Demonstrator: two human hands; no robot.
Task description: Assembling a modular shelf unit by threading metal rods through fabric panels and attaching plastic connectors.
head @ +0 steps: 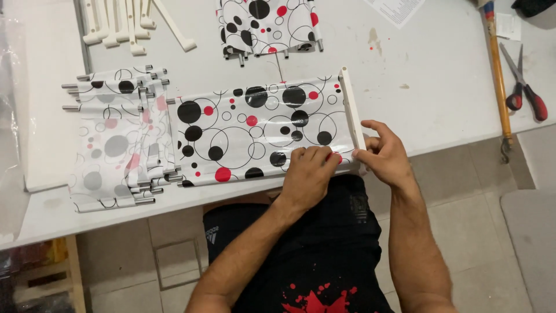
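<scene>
Glossy plastic, white with black and red dots: the sheet [255,136] lies flat on the white surface [440,87], its near edge at the surface's front rim. My left hand [307,174] presses that near corner down, fingers curled on the sheet. My right hand [385,153] pinches the low end of the white bar [352,110] standing along the sheet's right edge. Left of the sheet sits a stack of finished panels [119,139]; scissors [524,87] lie far right of it. I judge the slick sheet could slide off the bar if my pressing hand lifts.
</scene>
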